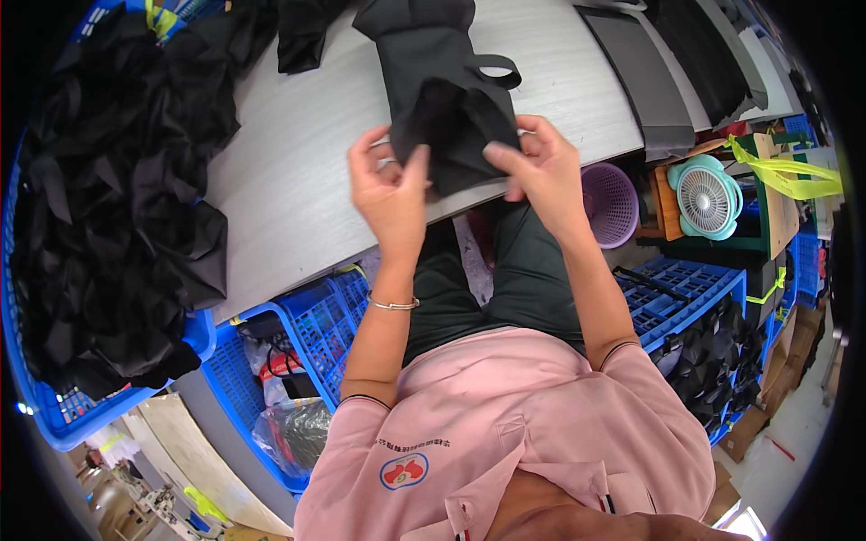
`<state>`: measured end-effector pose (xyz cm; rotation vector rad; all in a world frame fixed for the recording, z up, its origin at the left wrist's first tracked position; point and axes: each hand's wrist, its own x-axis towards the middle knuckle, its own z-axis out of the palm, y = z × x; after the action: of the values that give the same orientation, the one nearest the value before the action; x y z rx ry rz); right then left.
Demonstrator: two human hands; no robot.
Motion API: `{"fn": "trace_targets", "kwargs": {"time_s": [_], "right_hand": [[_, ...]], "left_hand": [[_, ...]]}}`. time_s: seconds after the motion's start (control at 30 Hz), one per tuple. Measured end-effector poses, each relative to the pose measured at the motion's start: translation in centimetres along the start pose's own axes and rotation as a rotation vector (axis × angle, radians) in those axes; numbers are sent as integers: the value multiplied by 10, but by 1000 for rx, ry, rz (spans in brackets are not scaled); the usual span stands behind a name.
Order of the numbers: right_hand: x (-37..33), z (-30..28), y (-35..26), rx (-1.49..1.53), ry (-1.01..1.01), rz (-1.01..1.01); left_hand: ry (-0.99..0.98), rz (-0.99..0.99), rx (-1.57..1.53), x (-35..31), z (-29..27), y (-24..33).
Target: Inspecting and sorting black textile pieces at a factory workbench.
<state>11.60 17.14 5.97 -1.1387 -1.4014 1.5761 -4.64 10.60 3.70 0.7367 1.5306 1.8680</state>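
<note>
A long black fabric bag (424, 68) lies on the grey table top, its near end reaching the front edge. A dark fold or opening shows at that end, and a loop strap (501, 70) sticks out on its right side. My left hand (390, 180) grips the near left edge, thumb on top and fingers curled at the side. Gripping the near right edge is my right hand (541, 171), its thumb laid over the fabric. Both hands are slightly blurred, and some fingertips are hidden behind the cloth.
Black fabric pieces (117, 198) overflow a blue crate (54, 424) at the left. More flat black pieces (636, 72) lie at the table's right. Beyond my right hand are a purple basket (610, 206) and a turquoise fan (708, 198). Blue crates (311, 316) stand below the table.
</note>
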Motion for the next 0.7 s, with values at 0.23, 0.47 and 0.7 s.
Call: {"fn": "trace_targets", "kwargs": {"time_s": [0.23, 0.47, 0.7], "right_hand": [[27, -26, 23, -526, 263, -303], [81, -150, 23, -1322, 851, -557], [103, -220, 17, -1133, 649, -306]], "left_hand": [[12, 229, 171, 7, -12, -10], [29, 300, 196, -11, -9, 3], [102, 298, 95, -50, -21, -1]]}}
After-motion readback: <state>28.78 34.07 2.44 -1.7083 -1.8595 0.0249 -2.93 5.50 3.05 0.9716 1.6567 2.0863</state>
